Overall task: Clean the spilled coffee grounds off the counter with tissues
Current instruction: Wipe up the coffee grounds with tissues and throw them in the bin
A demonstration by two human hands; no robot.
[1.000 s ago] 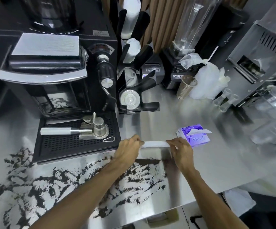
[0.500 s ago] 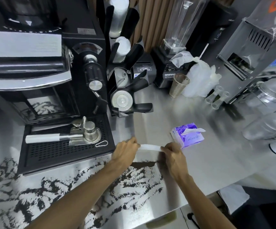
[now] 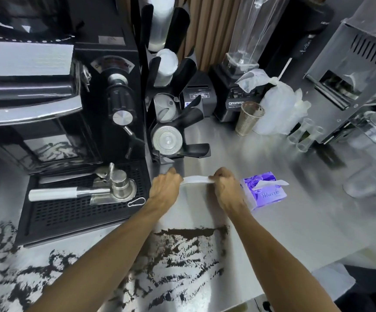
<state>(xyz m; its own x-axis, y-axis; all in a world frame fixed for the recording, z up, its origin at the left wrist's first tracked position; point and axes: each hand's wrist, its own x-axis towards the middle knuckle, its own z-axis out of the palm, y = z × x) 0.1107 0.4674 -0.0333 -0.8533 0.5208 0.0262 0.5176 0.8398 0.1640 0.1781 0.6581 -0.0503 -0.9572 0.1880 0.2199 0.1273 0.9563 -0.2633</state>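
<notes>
A white tissue point(image 3: 195, 179) is stretched as a narrow strip between my two hands, above the steel counter point(image 3: 284, 221). My left hand point(image 3: 164, 188) pinches its left end and my right hand point(image 3: 226, 188) pinches its right end. Dark coffee grounds point(image 3: 182, 251) lie smeared over the counter nearer to me, with a straight ridge of grounds point(image 3: 191, 231) at their far edge. More grounds point(image 3: 6, 278) spread to the left front. A purple tissue pack point(image 3: 264, 191) lies just right of my right hand, one tissue poking out.
A black espresso machine point(image 3: 54, 97) with a drip tray point(image 3: 79, 203) and a portafilter point(image 3: 81, 190) stands at the left. Behind are a cup and lid dispenser point(image 3: 171, 109), a blender point(image 3: 239, 91), a metal cup point(image 3: 249, 119), plastic bags point(image 3: 277, 109), small glasses point(image 3: 304, 136).
Both hands have moved away from the grounds toward the back of the counter with the tissue held between them. A swept ridge of grounds stays behind.
</notes>
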